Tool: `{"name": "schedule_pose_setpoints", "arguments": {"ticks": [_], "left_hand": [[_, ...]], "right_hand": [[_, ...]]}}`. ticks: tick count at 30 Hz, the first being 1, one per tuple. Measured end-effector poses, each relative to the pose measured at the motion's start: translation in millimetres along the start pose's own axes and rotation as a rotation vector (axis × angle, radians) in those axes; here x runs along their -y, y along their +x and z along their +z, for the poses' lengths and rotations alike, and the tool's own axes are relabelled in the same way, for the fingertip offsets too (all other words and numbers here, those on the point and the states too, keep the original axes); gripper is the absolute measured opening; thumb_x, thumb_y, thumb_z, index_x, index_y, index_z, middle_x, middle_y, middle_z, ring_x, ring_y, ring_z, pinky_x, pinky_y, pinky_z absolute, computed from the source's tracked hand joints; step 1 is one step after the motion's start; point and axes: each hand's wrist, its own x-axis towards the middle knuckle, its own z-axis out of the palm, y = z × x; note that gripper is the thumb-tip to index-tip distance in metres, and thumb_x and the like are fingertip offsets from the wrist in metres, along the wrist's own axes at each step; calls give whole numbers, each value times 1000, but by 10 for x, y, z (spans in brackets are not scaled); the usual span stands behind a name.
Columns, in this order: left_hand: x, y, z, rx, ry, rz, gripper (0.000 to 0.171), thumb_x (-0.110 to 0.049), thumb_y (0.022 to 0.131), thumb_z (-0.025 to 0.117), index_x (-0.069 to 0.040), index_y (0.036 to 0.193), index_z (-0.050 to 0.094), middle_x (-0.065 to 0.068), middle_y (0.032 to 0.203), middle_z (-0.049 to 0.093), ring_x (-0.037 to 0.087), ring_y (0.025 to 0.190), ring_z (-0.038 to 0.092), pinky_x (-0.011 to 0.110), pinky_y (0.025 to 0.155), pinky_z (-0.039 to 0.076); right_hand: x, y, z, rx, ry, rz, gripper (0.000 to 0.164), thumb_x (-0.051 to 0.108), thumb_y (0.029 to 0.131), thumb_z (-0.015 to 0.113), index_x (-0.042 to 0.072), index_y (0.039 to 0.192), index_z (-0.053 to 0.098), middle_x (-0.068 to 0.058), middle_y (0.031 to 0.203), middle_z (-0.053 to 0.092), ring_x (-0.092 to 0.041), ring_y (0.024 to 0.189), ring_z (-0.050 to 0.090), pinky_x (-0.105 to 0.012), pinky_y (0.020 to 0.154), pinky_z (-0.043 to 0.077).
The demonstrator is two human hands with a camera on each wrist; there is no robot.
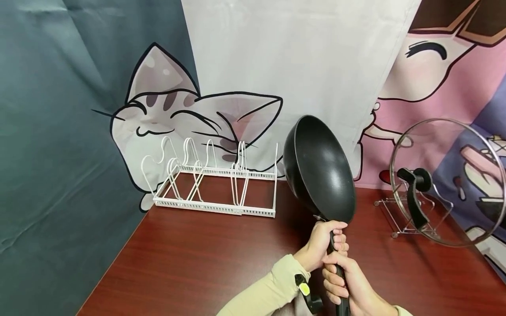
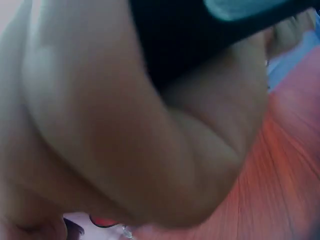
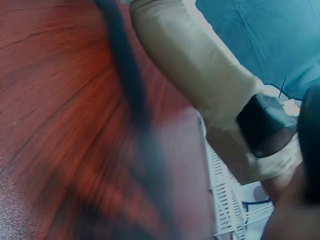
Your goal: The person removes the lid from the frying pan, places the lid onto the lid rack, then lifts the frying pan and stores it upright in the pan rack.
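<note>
A deep black frying pan (image 1: 326, 166) stands tilted on edge in the head view, its hollow side facing right and its handle (image 1: 343, 307) pointing down toward me. Close under the pan, my left hand (image 1: 318, 245) grips the handle. My right hand (image 1: 352, 278) holds the same handle just below it, fingers curled round. In the left wrist view, blurred fingers (image 2: 125, 120) lie against a black part (image 2: 185, 40). The right wrist view catches my left sleeve (image 3: 195, 75) with its wrist strap; the right hand is mostly out of that picture.
A white wire rack (image 1: 213, 208) with upright loops stands left of the pan. At the right, a glass lid (image 1: 446, 241) with a black knob leans in a small chrome stand (image 1: 403, 231). The red-brown table (image 1: 189, 259) meets a printed cloth wall (image 1: 292, 57) behind.
</note>
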Motion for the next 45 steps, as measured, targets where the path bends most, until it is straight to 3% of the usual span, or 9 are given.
{"name": "schedule_pose_setpoints", "arguments": {"ticks": [4, 7, 10, 13, 16, 22, 29, 41, 45], "left_hand": [[-3, -5, 0, -36, 45, 46, 30, -21, 77, 55, -19, 57, 34, -8, 48, 29, 4, 40, 31, 19, 39, 31], [-3, -15, 10, -59, 84, 51, 31, -21, 77, 56, -18, 56, 32, -7, 48, 28, 5, 39, 30, 20, 39, 32], [-2, -31, 28, -87, 126, 69, 32, -19, 77, 56, -18, 56, 32, -5, 48, 29, 6, 38, 31, 21, 38, 33], [-12, -48, 46, -115, 167, 96, 31, -18, 78, 56, -16, 56, 33, -4, 47, 31, 8, 37, 33, 22, 38, 35], [-33, -63, 49, -129, 212, 115, 31, -19, 78, 57, -15, 57, 34, -2, 47, 33, 9, 37, 35, 23, 38, 38], [-78, -74, 34, -146, 287, 144, 33, -20, 80, 58, -13, 56, 37, 1, 47, 37, 12, 38, 39, 23, 40, 42], [-133, -94, -11, -146, 326, 126, 33, -18, 82, 57, -11, 55, 39, 2, 47, 40, 13, 38, 41, 23, 42, 45], [-131, -122, 52, -306, 447, 162, 29, -15, 81, 57, -9, 58, 41, 5, 45, 43, 16, 34, 44, 25, 39, 43], [-129, -135, 72, -336, 475, 172, 29, -15, 82, 58, -9, 58, 43, 6, 45, 44, 16, 34, 44, 24, 38, 42]], "right_hand": [[17, -15, 118, -305, -197, 25, 27, 19, 89, 44, 14, 62, 46, 4, 49, 42, -9, 40, 41, -25, 46, 42], [4, -6, 210, -508, -263, 23, 20, 17, 82, 53, 11, 65, 44, 3, 50, 40, -9, 39, 39, -26, 43, 41], [-30, 26, 264, -638, -269, -1, 20, 13, 77, 55, 11, 65, 39, 4, 48, 34, -8, 36, 33, -26, 38, 36], [-67, 67, 282, -706, -255, -38, 23, 10, 74, 55, 12, 61, 35, 5, 45, 28, -7, 33, 29, -25, 35, 32], [-87, 93, 281, -703, -227, -63, 26, 7, 72, 53, 13, 57, 33, 6, 42, 25, -6, 31, 27, -23, 33, 29], [-82, 115, 268, -612, -160, -58, 26, 5, 72, 47, 15, 54, 31, 8, 39, 25, -5, 30, 27, -22, 33, 27], [-92, 153, 283, -542, -110, -60, 26, 3, 72, 44, 16, 53, 31, 8, 39, 26, -4, 29, 28, -21, 32, 27], [-132, 161, 207, -355, -37, -77, 29, 3, 78, 38, 17, 54, 32, 9, 41, 29, -2, 31, 29, -19, 33, 29], [-137, 160, 185, -327, -23, -81, 30, 3, 79, 38, 18, 53, 32, 9, 42, 29, -2, 31, 29, -18, 33, 29]]}}
